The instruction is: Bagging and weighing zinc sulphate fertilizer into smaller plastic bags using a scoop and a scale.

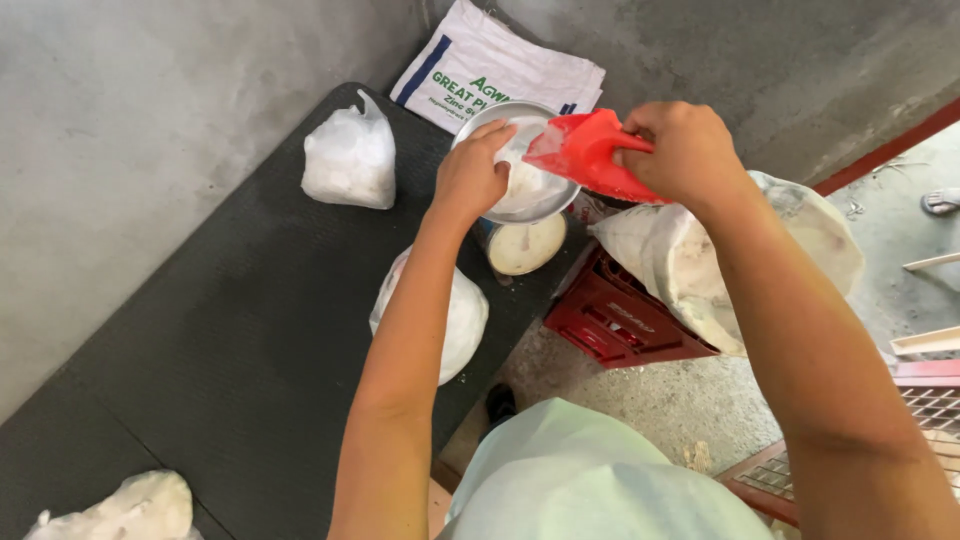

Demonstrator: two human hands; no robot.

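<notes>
The dark desk [200,330] lies bare through its left and middle. Tied bags stand far [349,160], near-left [120,510] and under the left arm [462,320]. Right, a red crate [615,325] and open sack [690,260] crowd the pan [525,195].

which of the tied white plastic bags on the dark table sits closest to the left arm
The filled bag partly hidden behind the left forearm, below the metal pan; the other two sit at the table's far and near corners.

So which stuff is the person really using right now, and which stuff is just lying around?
In use:
- red scoop, gripped by the right hand
- metal pan with white powder, on a weighing scale; left hand at its rim
- big open sack on the red crate

Lying about:
- tied white bag on the dark mat
- folded printed sack
- white bag at the bottom corner
</notes>
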